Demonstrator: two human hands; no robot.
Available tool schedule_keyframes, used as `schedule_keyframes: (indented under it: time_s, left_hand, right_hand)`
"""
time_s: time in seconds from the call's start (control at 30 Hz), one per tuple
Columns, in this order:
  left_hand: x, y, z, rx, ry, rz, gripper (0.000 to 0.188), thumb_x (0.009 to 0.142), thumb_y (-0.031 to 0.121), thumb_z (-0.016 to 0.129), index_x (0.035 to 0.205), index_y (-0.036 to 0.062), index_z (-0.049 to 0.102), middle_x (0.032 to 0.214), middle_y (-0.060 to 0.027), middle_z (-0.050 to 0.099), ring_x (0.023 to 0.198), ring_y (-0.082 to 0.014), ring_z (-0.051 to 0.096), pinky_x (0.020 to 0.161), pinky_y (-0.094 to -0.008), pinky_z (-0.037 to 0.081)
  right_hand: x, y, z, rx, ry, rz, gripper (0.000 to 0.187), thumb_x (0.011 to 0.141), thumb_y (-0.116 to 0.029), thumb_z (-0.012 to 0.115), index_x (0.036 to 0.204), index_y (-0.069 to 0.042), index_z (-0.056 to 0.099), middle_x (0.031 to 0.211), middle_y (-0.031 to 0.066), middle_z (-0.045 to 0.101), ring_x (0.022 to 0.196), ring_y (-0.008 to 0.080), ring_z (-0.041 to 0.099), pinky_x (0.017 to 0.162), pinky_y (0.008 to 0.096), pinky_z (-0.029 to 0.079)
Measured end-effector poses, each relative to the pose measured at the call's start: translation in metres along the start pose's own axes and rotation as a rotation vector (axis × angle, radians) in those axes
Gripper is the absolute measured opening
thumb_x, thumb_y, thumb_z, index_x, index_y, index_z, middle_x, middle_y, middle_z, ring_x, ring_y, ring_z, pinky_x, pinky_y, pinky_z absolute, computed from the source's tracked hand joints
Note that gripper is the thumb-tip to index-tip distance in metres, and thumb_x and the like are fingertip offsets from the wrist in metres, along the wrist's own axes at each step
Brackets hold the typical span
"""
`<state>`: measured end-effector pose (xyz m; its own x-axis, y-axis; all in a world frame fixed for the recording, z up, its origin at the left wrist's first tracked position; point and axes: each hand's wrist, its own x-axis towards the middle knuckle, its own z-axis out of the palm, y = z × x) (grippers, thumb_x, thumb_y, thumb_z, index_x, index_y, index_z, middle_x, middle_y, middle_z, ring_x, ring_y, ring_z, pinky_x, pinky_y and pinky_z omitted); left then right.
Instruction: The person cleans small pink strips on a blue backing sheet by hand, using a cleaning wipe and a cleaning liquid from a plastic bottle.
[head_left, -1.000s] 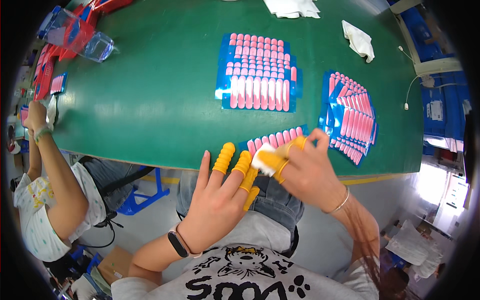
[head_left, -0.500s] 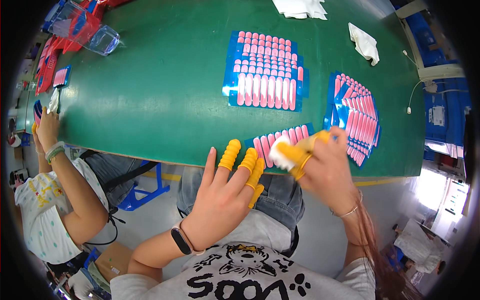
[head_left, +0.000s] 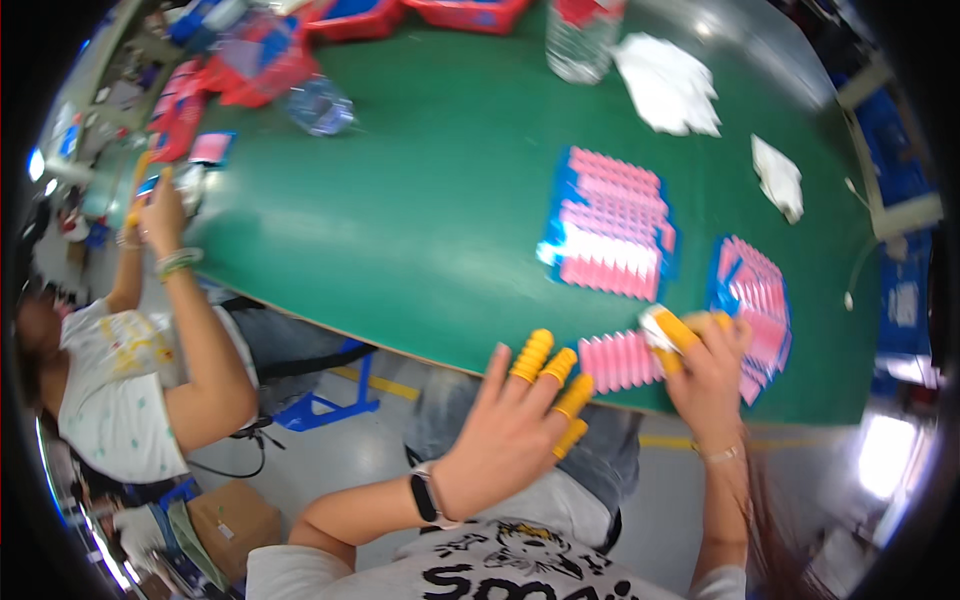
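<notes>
A small sheet with a row of rounded pink strips (head_left: 615, 363) lies at the table's near edge. My left hand (head_left: 505, 440), wearing yellow finger cots, rests at its left end with fingers stretched out and holding nothing. Over the sheet's right end, my right hand (head_left: 708, 378), also in yellow cots, grips a wad of white cloth (head_left: 655, 328) against the pink surface. Beyond them lies a larger group of blue sheets with pink strips (head_left: 612, 225). To the right of my right hand, more such sheets (head_left: 762, 310) lie in an overlapping, fanned pile.
White cloths (head_left: 672, 85) and a smaller one (head_left: 778, 178) lie at the far right. A clear bottle (head_left: 580, 45) stands at the back; another clear container (head_left: 320, 105) lies near red trays (head_left: 345, 22). A co-worker (head_left: 120, 385) sits at the left, handling a small piece.
The whole view has shifted, so the table's things appear further right and lower. My right hand has moved the cloth from the sheet's middle towards its right end. My left hand stays beside the sheet.
</notes>
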<state>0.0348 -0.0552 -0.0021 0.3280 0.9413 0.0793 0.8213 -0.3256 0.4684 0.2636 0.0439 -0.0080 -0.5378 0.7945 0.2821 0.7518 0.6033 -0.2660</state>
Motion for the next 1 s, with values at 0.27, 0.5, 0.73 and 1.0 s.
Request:
schedule_keyframes:
  time_s: [0.27, 0.5, 0.73, 1.0]
  left_hand:
    - [0.020, -0.007, 0.006, 0.008, 0.114, -0.003, 0.058, 0.087, 0.041, 0.067, 0.134, 0.0085, 0.058, 0.147, -0.0192, 0.042, 0.142, -0.0414, 0.032, 0.110, -0.0672, 0.023]
    - [0.005, -0.013, 0.014, 0.160, 0.051, 0.129, 0.052, 0.091, 0.036, 0.063, 0.137, 0.0122, 0.057, 0.146, -0.0117, 0.047, 0.139, -0.0364, 0.039, 0.111, -0.0680, 0.024]
    - [0.003, -0.025, 0.022, 0.171, 0.185, 0.253, 0.054, 0.085, 0.040, 0.068, 0.130, 0.0111, 0.062, 0.127, -0.0083, 0.062, 0.124, -0.0293, 0.055, 0.109, -0.0635, 0.033]
    - [0.037, -0.005, 0.002, -0.026, 0.313, 0.389, 0.053, 0.078, 0.040, 0.076, 0.116, 0.0047, 0.067, 0.111, -0.0106, 0.066, 0.108, -0.0238, 0.063, 0.105, -0.0523, 0.043]
  right_hand:
    - [-0.030, -0.045, 0.022, 0.460, 0.216, 0.070, 0.023, 0.077, -0.018, 0.075, 0.099, -0.012, 0.073, 0.083, 0.0042, 0.055, 0.072, 0.0247, 0.056, 0.076, 0.0429, 0.041]
    - [-0.075, -0.078, 0.018, 0.746, 0.345, 0.263, 0.023, 0.080, -0.015, 0.078, 0.098, -0.003, 0.072, 0.085, 0.0080, 0.061, 0.077, 0.0244, 0.058, 0.077, 0.0382, 0.047]
    - [-0.092, -0.084, 0.038, 1.221, 0.429, 0.796, 0.025, 0.089, -0.012, 0.071, 0.110, 0.002, 0.067, 0.104, 0.0038, 0.066, 0.092, 0.0116, 0.062, 0.081, 0.0263, 0.050]
    - [-0.087, -0.082, 0.005, 1.487, 0.544, 0.776, 0.032, 0.089, -0.013, 0.073, 0.115, 0.004, 0.065, 0.108, 0.0069, 0.067, 0.095, 0.0133, 0.063, 0.086, 0.0270, 0.050]
